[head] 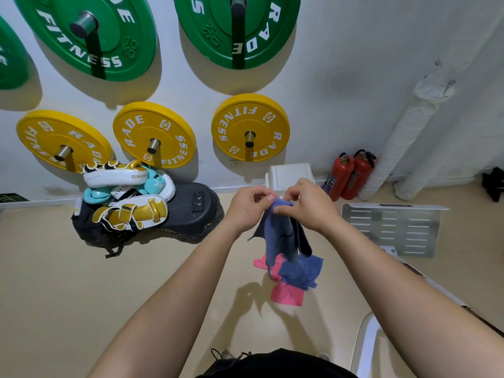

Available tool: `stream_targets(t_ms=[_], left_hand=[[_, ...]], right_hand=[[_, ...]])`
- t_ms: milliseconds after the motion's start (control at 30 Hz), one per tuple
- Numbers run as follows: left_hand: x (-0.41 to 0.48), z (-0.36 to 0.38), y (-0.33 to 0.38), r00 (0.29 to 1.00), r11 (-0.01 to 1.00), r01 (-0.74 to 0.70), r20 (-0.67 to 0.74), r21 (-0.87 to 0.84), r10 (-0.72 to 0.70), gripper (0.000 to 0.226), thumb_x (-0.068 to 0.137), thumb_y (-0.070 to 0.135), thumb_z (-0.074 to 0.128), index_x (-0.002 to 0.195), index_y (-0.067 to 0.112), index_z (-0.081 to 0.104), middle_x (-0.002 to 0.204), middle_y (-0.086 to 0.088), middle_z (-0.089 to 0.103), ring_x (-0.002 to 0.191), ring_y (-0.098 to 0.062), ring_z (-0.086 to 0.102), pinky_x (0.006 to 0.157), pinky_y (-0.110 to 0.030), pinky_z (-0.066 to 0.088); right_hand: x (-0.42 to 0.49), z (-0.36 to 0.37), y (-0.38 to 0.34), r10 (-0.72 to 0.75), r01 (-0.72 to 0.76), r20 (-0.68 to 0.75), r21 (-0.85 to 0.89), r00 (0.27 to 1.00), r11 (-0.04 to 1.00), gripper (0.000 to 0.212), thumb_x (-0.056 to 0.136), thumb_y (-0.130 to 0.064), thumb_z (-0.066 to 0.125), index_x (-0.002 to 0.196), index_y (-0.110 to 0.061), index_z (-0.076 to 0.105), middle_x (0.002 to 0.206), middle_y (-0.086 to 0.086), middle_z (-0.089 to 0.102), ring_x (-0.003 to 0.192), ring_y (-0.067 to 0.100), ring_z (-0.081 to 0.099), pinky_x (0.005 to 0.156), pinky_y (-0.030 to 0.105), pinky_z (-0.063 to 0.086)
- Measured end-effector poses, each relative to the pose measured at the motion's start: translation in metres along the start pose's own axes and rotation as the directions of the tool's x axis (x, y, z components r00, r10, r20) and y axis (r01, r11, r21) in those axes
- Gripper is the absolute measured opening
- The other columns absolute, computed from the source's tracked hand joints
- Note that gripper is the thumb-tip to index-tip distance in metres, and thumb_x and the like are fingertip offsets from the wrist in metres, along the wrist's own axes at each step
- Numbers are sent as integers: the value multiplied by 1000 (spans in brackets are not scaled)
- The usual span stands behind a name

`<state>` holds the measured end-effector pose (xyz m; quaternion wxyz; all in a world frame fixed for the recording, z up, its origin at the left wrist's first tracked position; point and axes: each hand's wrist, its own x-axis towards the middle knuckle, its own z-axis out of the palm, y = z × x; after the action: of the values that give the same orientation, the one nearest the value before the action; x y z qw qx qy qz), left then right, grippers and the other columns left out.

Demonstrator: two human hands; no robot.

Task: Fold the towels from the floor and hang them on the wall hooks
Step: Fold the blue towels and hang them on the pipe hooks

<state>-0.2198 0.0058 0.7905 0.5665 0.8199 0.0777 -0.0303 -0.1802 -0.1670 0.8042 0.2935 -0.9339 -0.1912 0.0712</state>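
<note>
A blue towel point(278, 230) hangs in the air above the floor, pinched at its top edge by both hands. My left hand point(246, 207) grips the towel's upper left corner. My right hand point(308, 204) holds the upper right part beside it, with the fingers nearly touching the left hand. On the beige floor below lie another blue towel point(302, 271) and a pink towel point(287, 296), partly overlapping. No wall hooks for towels show in view.
Yellow weight plates point(154, 135) and green weight plates point(90, 36) hang on wall pegs. Boxing pads point(128, 197) lie piled on a black platform point(191, 211) at the left. Two red fire extinguishers point(349, 175), a white bin point(289, 174), wrapped pipes point(403, 137) and a slotted metal panel point(392, 227) stand to the right.
</note>
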Motion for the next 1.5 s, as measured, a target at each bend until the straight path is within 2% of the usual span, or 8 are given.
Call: stream_targets(t_ms=[200, 367, 433, 567, 867, 1067, 1333, 1500], left_hand=[[10, -22, 5, 988, 983, -100, -102, 152, 116, 21, 99, 13, 51, 88, 23, 66, 86, 4, 66, 84, -13, 60, 77, -28, 47], [12, -37, 11, 976, 959, -197, -49, 205, 211, 26, 98, 12, 52, 84, 28, 65, 85, 13, 66, 86, -9, 60, 76, -24, 43], [9, -36, 14, 975, 951, -222, 26, 215, 222, 27, 98, 12, 53, 82, 30, 67, 85, 15, 67, 88, -8, 61, 78, -25, 44], [2, -30, 20, 971, 956, -233, 101, 178, 218, 27, 97, 9, 54, 81, 26, 68, 84, 12, 67, 83, -4, 59, 78, -25, 47], [-5, -26, 25, 965, 955, -254, 109, 151, 239, 23, 97, 9, 55, 85, 22, 71, 87, 2, 71, 83, -10, 62, 76, -23, 50], [0, -34, 11, 971, 957, -225, -40, 181, 236, 23, 96, 10, 57, 84, 24, 70, 85, 9, 69, 76, -6, 57, 72, -21, 44], [2, -25, -2, 982, 967, -158, -67, 200, 174, 21, 97, 15, 57, 86, 27, 70, 86, 10, 69, 80, -7, 60, 75, -24, 46], [5, -23, 2, 977, 958, -181, -71, 220, 201, 24, 96, 15, 58, 83, 31, 69, 85, 11, 70, 79, -6, 60, 73, -22, 45]], right_hand=[[-12, 17, 31, 7, -20, 236, 55, 972, 998, 19, 76, -46, 73, 79, -27, 71, 83, -9, 68, 82, 12, 62, 75, 38, 53], [-24, 25, 32, -32, -14, 575, 75, 817, 997, 18, 81, -32, 73, 81, -15, 74, 67, -6, 68, 62, 14, 62, 68, 34, 52], [-21, 22, 30, -17, -61, 517, 132, 856, 989, 13, 85, -29, 68, 83, -18, 76, 73, -4, 74, 67, 16, 70, 75, 37, 60], [-10, 9, 15, 8, -40, 137, 237, 991, 971, 19, 81, -43, 75, 85, -26, 68, 82, -6, 69, 74, 13, 64, 70, 36, 55], [-5, 22, -1, -9, -20, 83, 340, 996, 940, 12, 84, -28, 75, 79, -19, 68, 76, -5, 68, 71, 9, 61, 69, 32, 52], [-9, 9, 3, 1, -97, 169, 564, 986, 820, 5, 86, -11, 75, 88, -8, 72, 76, 12, 68, 70, 14, 63, 70, 30, 58], [-8, 6, 3, 23, -86, 203, 306, 979, 948, 15, 99, -21, 51, 91, -18, 62, 79, -4, 62, 72, 12, 55, 67, 30, 48], [-10, 12, 4, 39, -87, 212, 219, 976, 972, 17, 77, -5, 60, 81, -20, 55, 74, -3, 59, 67, 16, 54, 62, 37, 47]])
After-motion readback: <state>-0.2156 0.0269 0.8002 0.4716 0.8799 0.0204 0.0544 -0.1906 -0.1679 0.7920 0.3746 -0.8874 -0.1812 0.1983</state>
